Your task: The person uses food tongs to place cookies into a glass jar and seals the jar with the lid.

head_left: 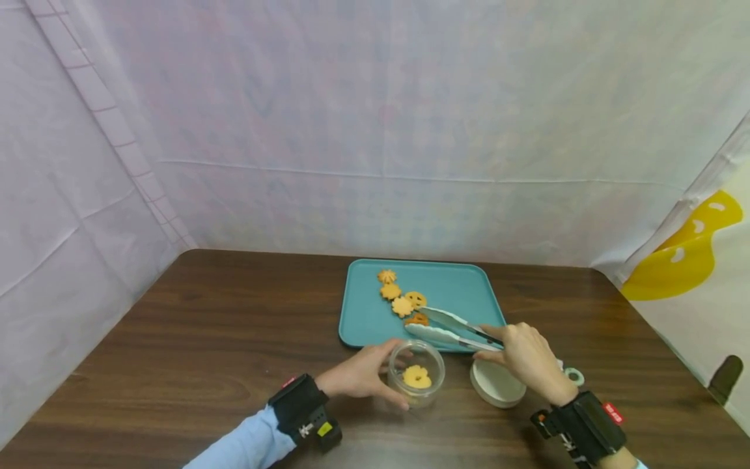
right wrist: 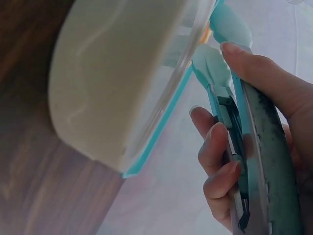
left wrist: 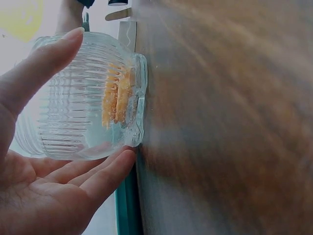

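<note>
My left hand (head_left: 364, 374) holds a clear ribbed glass jar (left wrist: 73, 103) that stands on the table, thumb on one side and fingers on the other. Yellow flower-shaped cookies (head_left: 416, 376) lie stacked at the bottom of the jar. In my right hand (head_left: 527, 358) I grip a pair of tongs (right wrist: 269, 156) with pale scalloped tips. The tips are spread over the teal tray (head_left: 454, 286), either side of a brown pretzel-like cookie (head_left: 417, 319). Beside them lie a round cookie with holes (head_left: 416, 299) and a pale flower-shaped cookie (head_left: 402, 306).
Two more golden cookies (head_left: 388, 290) lie toward the tray's back left. A round whitish lid (head_left: 498, 384) sits on the brown wooden table (head_left: 234, 312), under and left of my right hand. White cloth (head_left: 351, 130) hangs behind the table.
</note>
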The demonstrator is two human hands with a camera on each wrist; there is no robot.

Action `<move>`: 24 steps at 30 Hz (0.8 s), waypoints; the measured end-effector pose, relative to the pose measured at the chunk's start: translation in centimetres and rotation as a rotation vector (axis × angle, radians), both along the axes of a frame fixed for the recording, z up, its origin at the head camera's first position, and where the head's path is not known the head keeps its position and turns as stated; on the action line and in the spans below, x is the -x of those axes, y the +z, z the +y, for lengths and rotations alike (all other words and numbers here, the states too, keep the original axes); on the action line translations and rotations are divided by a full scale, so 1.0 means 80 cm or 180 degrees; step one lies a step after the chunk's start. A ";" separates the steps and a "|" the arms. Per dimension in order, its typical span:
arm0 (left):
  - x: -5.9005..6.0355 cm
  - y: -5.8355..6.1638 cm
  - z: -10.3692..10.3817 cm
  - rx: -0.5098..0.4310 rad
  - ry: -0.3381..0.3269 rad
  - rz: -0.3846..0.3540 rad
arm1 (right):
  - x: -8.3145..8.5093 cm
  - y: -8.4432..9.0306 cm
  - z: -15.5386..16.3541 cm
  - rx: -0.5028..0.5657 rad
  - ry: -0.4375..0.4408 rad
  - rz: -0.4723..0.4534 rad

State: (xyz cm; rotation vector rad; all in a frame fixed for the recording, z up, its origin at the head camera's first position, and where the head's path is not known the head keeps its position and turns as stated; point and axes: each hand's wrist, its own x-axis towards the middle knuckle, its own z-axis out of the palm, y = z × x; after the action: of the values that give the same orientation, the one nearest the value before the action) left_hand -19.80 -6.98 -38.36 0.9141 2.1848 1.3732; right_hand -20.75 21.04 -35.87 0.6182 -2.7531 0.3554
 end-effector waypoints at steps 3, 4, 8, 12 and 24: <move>0.000 0.000 -0.001 0.0007 -0.0002 -0.0029 | -0.002 0.000 0.004 0.0002 -0.0015 0.0008; 0.000 0.000 -0.001 0.0007 -0.0006 -0.0036 | -0.003 0.000 0.006 0.0020 -0.0015 -0.0001; 0.000 0.001 -0.002 -0.0011 -0.0021 -0.0089 | -0.006 -0.002 0.011 0.0115 -0.0001 -0.0045; 0.000 0.001 -0.002 -0.0021 -0.0021 -0.0087 | -0.010 -0.002 0.018 0.0159 -0.0021 -0.0048; 0.000 0.001 -0.001 -0.0037 -0.0010 -0.0130 | -0.028 0.014 0.039 0.0282 -0.0109 -0.0043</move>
State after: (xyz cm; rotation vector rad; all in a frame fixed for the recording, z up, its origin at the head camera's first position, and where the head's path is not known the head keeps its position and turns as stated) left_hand -19.78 -7.10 -38.26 0.8856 2.1465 1.3925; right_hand -18.50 24.14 -34.73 0.5473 -2.7401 0.4725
